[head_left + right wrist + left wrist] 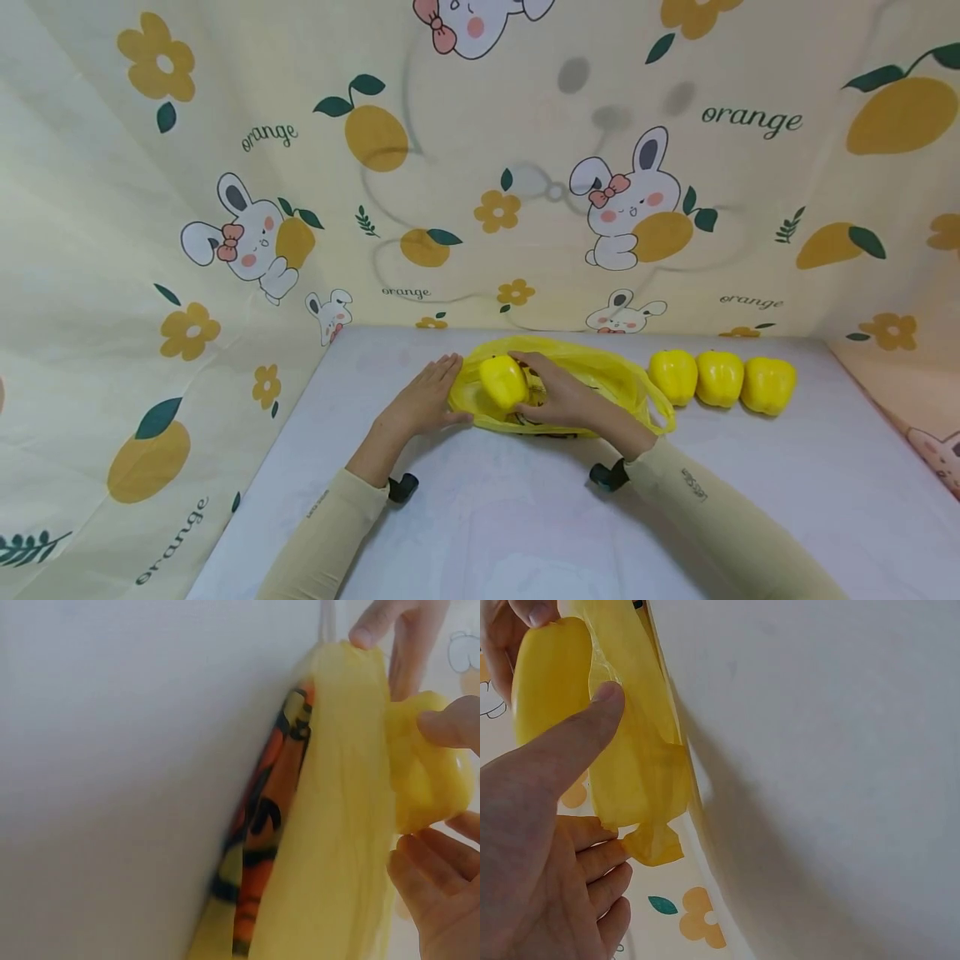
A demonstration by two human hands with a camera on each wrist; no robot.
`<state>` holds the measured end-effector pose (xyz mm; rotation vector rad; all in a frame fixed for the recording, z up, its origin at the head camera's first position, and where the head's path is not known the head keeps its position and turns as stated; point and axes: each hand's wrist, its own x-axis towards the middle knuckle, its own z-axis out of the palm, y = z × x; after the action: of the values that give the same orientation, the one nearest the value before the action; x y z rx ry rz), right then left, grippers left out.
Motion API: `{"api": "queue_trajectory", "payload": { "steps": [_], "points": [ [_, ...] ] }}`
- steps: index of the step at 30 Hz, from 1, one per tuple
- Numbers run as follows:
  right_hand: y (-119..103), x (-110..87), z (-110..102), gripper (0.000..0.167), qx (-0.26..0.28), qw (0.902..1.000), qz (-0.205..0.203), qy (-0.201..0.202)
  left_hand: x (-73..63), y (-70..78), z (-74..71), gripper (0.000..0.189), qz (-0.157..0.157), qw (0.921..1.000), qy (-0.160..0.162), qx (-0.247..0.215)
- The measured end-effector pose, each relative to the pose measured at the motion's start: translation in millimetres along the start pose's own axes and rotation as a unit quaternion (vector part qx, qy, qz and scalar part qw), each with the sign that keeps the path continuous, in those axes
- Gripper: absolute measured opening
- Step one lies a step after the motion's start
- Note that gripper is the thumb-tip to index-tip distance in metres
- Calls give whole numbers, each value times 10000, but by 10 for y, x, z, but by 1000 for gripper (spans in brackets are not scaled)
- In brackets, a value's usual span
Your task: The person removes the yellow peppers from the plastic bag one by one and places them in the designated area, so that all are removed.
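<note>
A yellow bell pepper [504,382] is gripped by my right hand [561,395], thumb on the near side and fingers on the far side. It sits over the mouth of a thin yellow plastic bag [611,371] lying on the table. In the right wrist view the pepper [431,772] shows beside the bag's wall [337,795], fingers and thumb around it. My left hand [426,398] is at the bag's left end, fingers extended and thumb spread along the near rim. In the left wrist view its thumb [592,724] overlaps the bag [641,761].
Three more yellow bell peppers stand in a row to the right of the bag: one nearest it [672,377], one in the middle [720,379] and one at the end [768,386]. A printed cloth [465,167] hangs behind the white table [525,525].
</note>
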<state>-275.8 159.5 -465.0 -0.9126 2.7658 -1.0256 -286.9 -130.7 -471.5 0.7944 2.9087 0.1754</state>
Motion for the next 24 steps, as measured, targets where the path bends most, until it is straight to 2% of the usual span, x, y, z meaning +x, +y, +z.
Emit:
{"api": "queue_trajectory", "payload": {
  "steps": [24],
  "points": [
    [152, -476, -356, 89, 46, 9987, -12, 509, 20, 1, 18, 108, -70, 10000, -55, 33]
  ]
}}
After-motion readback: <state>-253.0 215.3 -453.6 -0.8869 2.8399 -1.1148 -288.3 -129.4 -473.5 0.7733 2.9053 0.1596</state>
